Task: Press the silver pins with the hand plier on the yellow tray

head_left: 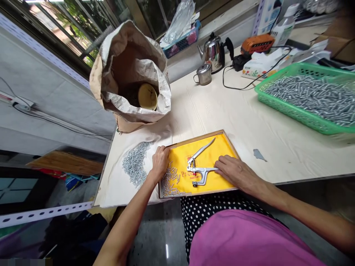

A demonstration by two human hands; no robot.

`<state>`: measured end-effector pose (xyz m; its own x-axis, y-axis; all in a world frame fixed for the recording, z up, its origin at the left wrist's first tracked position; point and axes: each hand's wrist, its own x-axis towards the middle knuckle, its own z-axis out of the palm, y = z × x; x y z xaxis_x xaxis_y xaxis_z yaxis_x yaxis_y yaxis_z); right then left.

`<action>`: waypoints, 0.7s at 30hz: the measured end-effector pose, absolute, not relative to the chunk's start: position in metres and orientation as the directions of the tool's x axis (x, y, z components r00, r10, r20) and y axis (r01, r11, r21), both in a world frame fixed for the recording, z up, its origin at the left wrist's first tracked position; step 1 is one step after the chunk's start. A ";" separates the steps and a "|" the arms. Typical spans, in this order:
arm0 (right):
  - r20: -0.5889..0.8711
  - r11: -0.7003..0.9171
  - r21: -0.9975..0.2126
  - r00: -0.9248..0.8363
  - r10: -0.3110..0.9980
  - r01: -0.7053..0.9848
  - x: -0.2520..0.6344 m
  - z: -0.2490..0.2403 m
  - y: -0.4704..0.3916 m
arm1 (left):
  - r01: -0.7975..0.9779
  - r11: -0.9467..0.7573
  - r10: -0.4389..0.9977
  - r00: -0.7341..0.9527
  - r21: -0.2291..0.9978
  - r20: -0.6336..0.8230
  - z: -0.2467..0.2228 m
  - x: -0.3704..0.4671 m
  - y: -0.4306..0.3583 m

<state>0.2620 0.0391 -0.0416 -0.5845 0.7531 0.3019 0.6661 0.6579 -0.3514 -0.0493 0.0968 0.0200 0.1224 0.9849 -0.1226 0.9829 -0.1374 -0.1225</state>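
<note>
A shallow tray point(206, 142) with a yellow lining lies at the table's front edge. My left hand point(160, 162) is closed at its left rim, the fingertips partly hidden. Silver hand-press pliers point(203, 173) rest on the yellow lining, their upper handle raised and jaw toward me. My right hand point(235, 173) is closed around the end of the lower handle. Small metal pins point(170, 181), like screws or rivets, lie loose in the tray's left end. More such pins point(135, 162) are heaped on a white cloth point(111, 190) left of the tray.
A large open paper sack point(105, 81) with a round yellowish container inside stands behind the tray. At right is a green basket point(291, 116) full of metal pins. Farther back are a steel kettle point(215, 53), a metal cup point(204, 75), an orange battery pack point(256, 44) and a cable.
</note>
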 end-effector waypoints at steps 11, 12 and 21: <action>0.280 0.655 -0.352 -0.592 0.756 0.669 0.263 -0.042 0.040 | 0.982 -0.105 0.982 0.078 -0.156 -0.171 0.016 -0.051 0.104; 0.280 0.656 -0.353 -0.594 0.754 0.667 0.263 -0.041 0.040 | 0.982 -0.114 0.981 0.087 -0.149 -0.175 0.016 -0.051 0.104; 0.305 0.659 -0.336 -0.584 0.752 0.673 0.262 -0.040 0.041 | 0.984 -0.127 0.971 0.099 -0.121 -0.218 0.018 -0.048 0.116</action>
<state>0.2617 0.0406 -0.0397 -0.5840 0.7522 0.3051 0.6728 0.6589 -0.3364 -0.0478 0.1164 0.0181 0.0988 0.9710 -0.2178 0.9844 -0.1274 -0.1212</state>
